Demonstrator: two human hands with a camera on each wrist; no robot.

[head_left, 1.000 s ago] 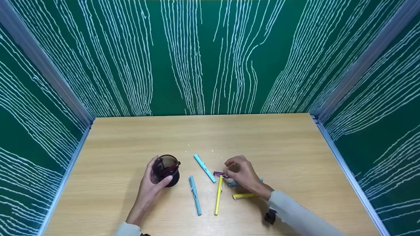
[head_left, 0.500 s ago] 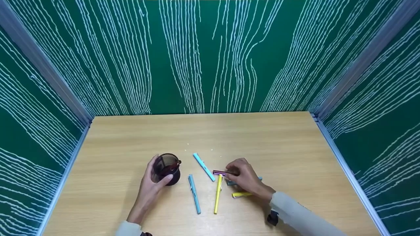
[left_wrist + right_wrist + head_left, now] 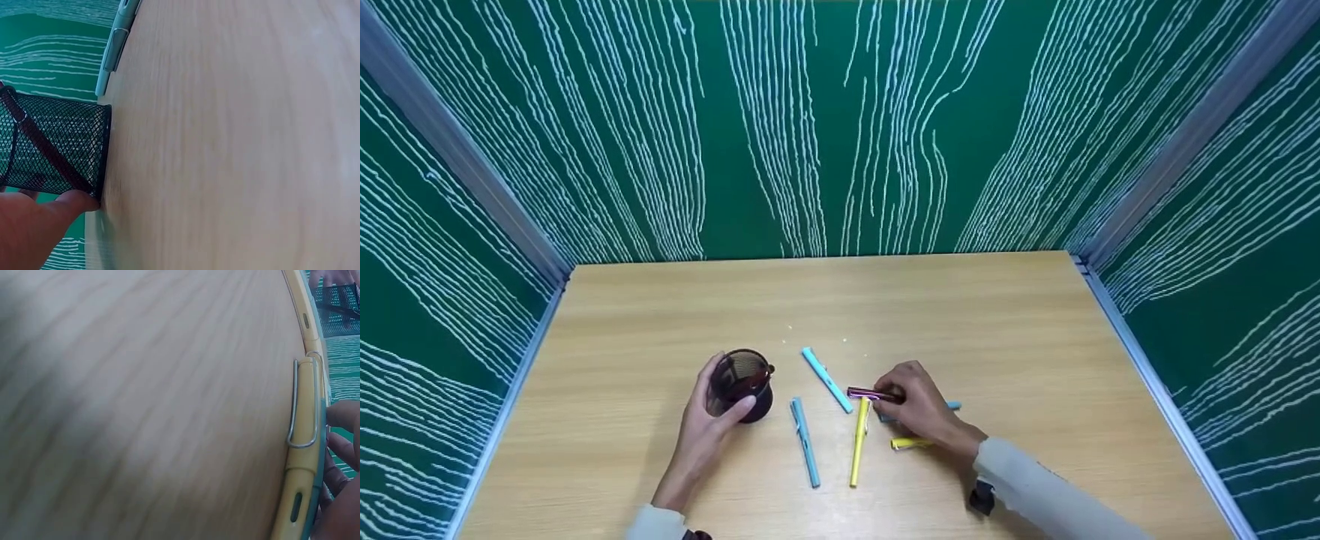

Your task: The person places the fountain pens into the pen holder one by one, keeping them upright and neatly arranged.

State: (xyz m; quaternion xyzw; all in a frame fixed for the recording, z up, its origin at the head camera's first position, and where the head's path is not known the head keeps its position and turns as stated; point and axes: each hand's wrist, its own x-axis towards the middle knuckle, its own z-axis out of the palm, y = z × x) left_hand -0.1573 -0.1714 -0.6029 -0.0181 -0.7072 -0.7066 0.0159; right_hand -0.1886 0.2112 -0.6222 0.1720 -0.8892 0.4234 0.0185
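My left hand (image 3: 706,431) grips a black mesh pen cup (image 3: 759,409), its thumb along the near side. Inside the cup leans a dark red pen (image 3: 50,149), seen through the mesh in the left wrist view. With curled fingertips, my right hand (image 3: 921,403) pinches one end of a dark purple pen (image 3: 861,393) low over the table. Partly under that hand lie a teal pen (image 3: 954,406) and a yellow pen (image 3: 910,443). Another yellow pen (image 3: 858,450) has its top end beside the purple pen.
Between the hands lie a light blue pen (image 3: 826,379) and a grey-blue pen (image 3: 805,442). Tiny white specks dot the wooden table (image 3: 660,315) farther back. Green panels with white lines (image 3: 885,150) stand round the table's back and sides.
The right hand has lowered its fingers and taken hold of the dark purple pen's right end. The left hand keeps its grip on the cup, with no clear movement.
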